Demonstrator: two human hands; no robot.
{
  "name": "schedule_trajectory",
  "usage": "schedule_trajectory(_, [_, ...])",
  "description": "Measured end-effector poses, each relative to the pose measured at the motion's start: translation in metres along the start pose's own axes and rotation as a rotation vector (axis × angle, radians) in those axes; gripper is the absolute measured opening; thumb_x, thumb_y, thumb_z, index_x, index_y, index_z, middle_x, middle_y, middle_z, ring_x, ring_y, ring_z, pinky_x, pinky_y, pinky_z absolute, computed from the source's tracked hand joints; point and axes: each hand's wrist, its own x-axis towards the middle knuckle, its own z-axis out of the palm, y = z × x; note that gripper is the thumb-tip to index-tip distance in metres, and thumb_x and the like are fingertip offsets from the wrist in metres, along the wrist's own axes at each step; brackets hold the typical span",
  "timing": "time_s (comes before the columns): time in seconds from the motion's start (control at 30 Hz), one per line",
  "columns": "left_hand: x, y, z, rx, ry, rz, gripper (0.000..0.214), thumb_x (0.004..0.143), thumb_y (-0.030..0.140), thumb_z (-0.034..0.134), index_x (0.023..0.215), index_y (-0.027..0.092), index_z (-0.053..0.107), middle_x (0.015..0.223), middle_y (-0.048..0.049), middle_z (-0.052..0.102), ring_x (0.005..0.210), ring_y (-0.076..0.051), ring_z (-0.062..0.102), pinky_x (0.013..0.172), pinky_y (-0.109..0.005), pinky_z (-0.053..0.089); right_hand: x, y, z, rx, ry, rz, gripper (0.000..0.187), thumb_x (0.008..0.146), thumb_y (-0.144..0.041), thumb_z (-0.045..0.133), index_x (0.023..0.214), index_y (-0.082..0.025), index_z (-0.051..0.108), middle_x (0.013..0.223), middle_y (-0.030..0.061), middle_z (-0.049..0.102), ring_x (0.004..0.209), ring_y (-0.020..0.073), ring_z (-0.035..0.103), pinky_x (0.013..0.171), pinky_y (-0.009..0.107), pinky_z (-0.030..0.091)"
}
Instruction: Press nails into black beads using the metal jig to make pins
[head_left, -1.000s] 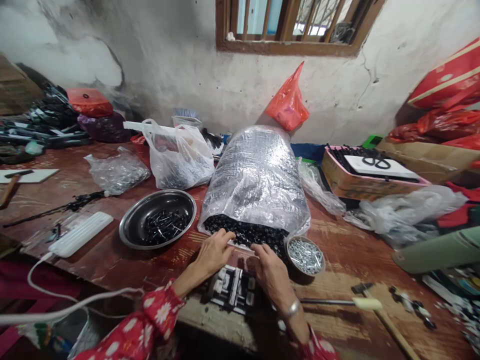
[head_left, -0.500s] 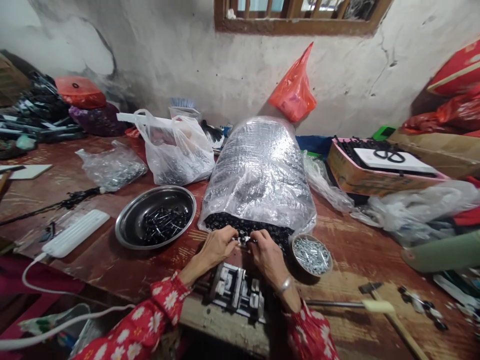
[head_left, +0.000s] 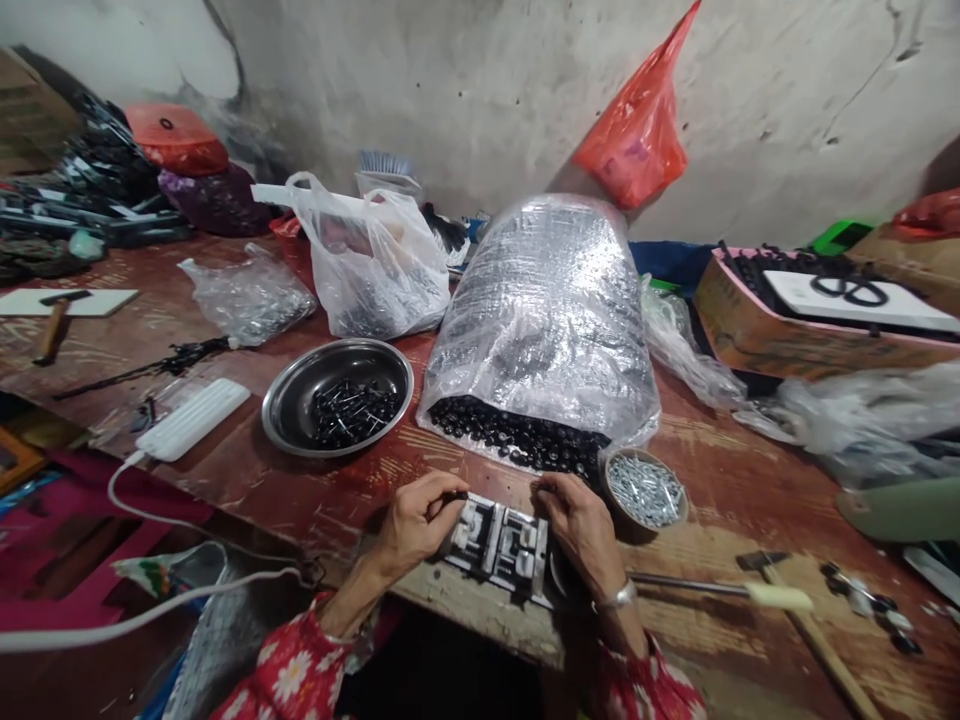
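My left hand [head_left: 420, 520] is at the left edge of a metal fixture [head_left: 499, 550]. Its thumb and forefinger pinch a small black part [head_left: 453, 496]. Across the fixture, my right hand [head_left: 581, 525] has its fingers curled together at the far right corner; whatever may be in them is hidden. The fixture has two silvery sections with dark slots and lies at the table's near edge. Just beyond it, many small black round parts [head_left: 525, 440] spill from the mouth of a silvery bubble-lined bag [head_left: 544, 310]. A tub of metal screws [head_left: 645, 490] stands beside my right hand.
A steel bowl [head_left: 274, 425] holds black-headed pieces on the left, near a white power strip [head_left: 195, 418]. To the right lie a rod with a pale handle [head_left: 780, 597] and a hammer [head_left: 810, 635]. Plastic bags [head_left: 375, 260] and a carton [head_left: 810, 350] stand farther back.
Both hands have moved back from the bag's mouth and apart, to either side of the fixture. The black parts at the mouth are now uncovered. The whole view has shifted.
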Motion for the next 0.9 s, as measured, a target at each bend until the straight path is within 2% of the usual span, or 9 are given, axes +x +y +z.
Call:
schedule_trajectory(0.13, [-0.007,0.005,0.0,-0.018,0.013,0.09,0.016,0.095,0.017,0.062,0.104,0.02,0.075,0.099,-0.0062,0.075,0.09,-0.016,0.069,0.075,-0.024,0.054,-0.001,0.0,-0.001,0.022,0.034,0.026,0.022,0.095,-0.037,0.055,0.098,-0.022,0.071,0.099,0.007,0.073,0.09,0.0225,0.066,0.084,0.035,0.049])
schedule_trajectory(0.33, [-0.01,0.003,0.005,0.077,-0.047,0.192,0.018,0.097,0.017,0.061,0.111,0.019,0.072,0.102,-0.0085,0.074,0.096,-0.019,0.069,0.088,-0.032,0.056,-0.006,0.001,-0.002,0.038,0.067,0.05,0.027,0.096,-0.044,0.055,0.093,-0.022,0.07,0.094,0.0065,0.072,0.085,0.0214,0.064,0.08,0.034,0.048])
schedule_trajectory(0.4, [-0.009,0.004,0.005,0.137,-0.092,0.214,0.019,0.097,0.017,0.06,0.112,0.019,0.071,0.101,-0.0086,0.071,0.096,-0.02,0.067,0.087,-0.033,0.055,-0.005,0.002,-0.001,0.044,0.073,0.049,0.027,0.096,-0.043,0.055,0.092,-0.022,0.07,0.094,0.0069,0.072,0.085,0.0216,0.064,0.081,0.035,0.048])
schedule_trajectory(0.5, [-0.009,0.007,0.004,0.177,-0.133,0.173,0.017,0.096,0.016,0.06,0.109,0.019,0.071,0.096,-0.0071,0.068,0.092,-0.019,0.065,0.083,-0.031,0.053,-0.005,0.004,0.0,0.063,0.098,0.043,0.028,0.096,-0.043,0.055,0.1,-0.02,0.07,0.101,0.0095,0.072,0.091,0.0231,0.065,0.086,0.037,0.05])
schedule_trajectory(0.67, [-0.011,0.009,0.002,0.113,-0.122,0.16,0.011,0.093,0.014,0.064,0.102,0.018,0.069,0.094,-0.0054,0.068,0.092,-0.019,0.064,0.084,-0.03,0.051,-0.01,0.001,-0.004,0.107,0.121,0.009,0.027,0.098,-0.039,0.051,0.104,-0.019,0.069,0.105,0.0101,0.071,0.093,0.0222,0.067,0.087,0.036,0.052])
schedule_trajectory(0.9, [-0.021,0.008,-0.002,0.095,-0.11,0.152,0.007,0.094,0.016,0.066,0.1,0.019,0.07,0.091,-0.0039,0.066,0.089,-0.017,0.063,0.08,-0.028,0.048,-0.042,-0.022,-0.012,0.076,0.207,-0.047,0.024,0.103,-0.036,0.051,0.109,-0.02,0.068,0.107,0.0094,0.072,0.099,0.0225,0.065,0.094,0.039,0.05])
